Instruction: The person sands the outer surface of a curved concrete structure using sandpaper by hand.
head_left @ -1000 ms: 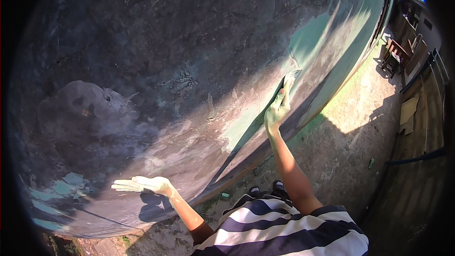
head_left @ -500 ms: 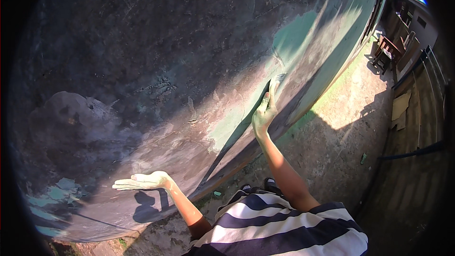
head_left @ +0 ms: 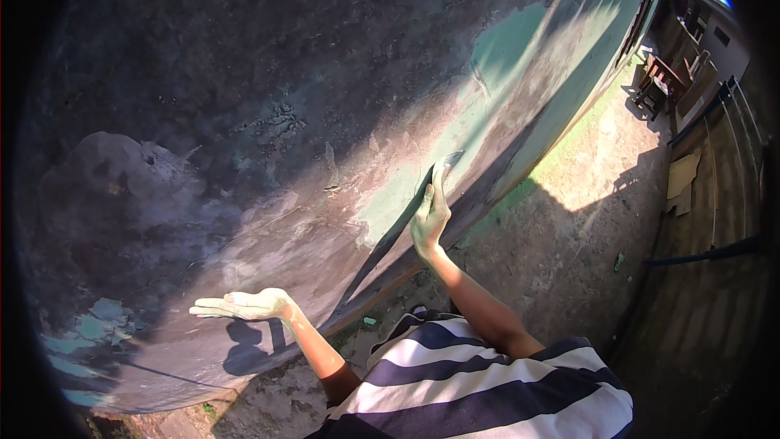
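Curved wall (head_left: 268,195): long lower edge slants up rightward
Right hand (head_left: 429,219): fingers upward, together; cannot tell if pinching
Left hand (head_left: 248,305): flat, palm up, pointing left
Chair (head_left: 662,75): beyond, right

The left hand (head_left: 244,306) extends flat, fingers (head_left: 213,306) straight and together; the right hand (head_left: 431,218) reaches farther forward, wrist (head_left: 429,252) bent, its grip hard to make out.

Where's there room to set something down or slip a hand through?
The sunlit floor between the wall and cardboard has room. A hand could likely pass between the left hand and right hand. It's crowded around the chair.
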A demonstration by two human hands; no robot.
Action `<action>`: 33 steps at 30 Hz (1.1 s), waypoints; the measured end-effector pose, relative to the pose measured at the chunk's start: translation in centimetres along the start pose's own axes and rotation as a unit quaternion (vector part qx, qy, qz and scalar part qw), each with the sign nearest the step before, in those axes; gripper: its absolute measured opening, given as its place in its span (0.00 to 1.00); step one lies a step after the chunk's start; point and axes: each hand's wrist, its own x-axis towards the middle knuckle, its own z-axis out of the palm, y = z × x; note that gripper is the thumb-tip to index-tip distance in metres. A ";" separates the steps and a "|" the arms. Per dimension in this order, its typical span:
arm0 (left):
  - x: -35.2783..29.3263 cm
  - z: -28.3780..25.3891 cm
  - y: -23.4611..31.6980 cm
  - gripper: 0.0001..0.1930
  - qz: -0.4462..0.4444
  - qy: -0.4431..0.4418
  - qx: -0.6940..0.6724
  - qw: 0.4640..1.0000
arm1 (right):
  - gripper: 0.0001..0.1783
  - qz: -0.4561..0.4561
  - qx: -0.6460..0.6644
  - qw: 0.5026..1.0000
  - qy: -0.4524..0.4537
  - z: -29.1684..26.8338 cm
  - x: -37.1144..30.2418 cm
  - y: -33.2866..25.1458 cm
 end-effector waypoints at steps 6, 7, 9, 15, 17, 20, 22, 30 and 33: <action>0.0 -0.3 -0.8 0.28 -0.007 0.000 -0.008 1.000 | 0.22 -0.051 -0.013 0.999 -0.015 0.2 -1.7 1.5; 0.0 -0.3 -1.0 0.28 -0.007 0.001 -0.009 1.000 | 0.22 -0.054 -0.032 0.998 0.023 0.3 -0.1 1.7; 0.0 -0.4 -1.3 0.28 -0.012 0.001 -0.015 1.000 | 0.22 0.102 -0.009 0.995 0.022 -0.4 1.8 2.4; -1.0 -0.3 -1.5 0.28 -0.005 -0.008 -0.023 1.000 | 0.22 -0.048 -0.024 0.998 -0.021 0.5 -6.8 0.2; -1.2 -0.2 -1.6 0.28 0.001 -0.010 -0.027 1.000 | 0.23 -0.007 0.017 0.994 -0.110 0.2 -10.3 -0.6; -1.1 -1.1 -2.3 0.28 0.012 -0.011 -0.021 1.000 | 0.22 -0.018 -0.004 0.999 -0.047 1.0 -8.8 0.3; -1.6 -0.3 -1.9 0.28 0.016 -0.022 -0.035 0.999 | 0.21 0.033 -0.051 0.998 0.030 1.0 -5.5 0.8; -2.4 -0.4 -2.1 0.29 0.034 -0.037 -0.046 0.998 | 0.23 0.053 -0.005 0.996 -0.067 1.3 -12.1 -1.5; -2.5 -0.5 -2.1 0.29 0.040 -0.042 -0.052 0.997 | 0.22 0.062 -0.009 0.998 -0.014 1.3 -10.4 0.7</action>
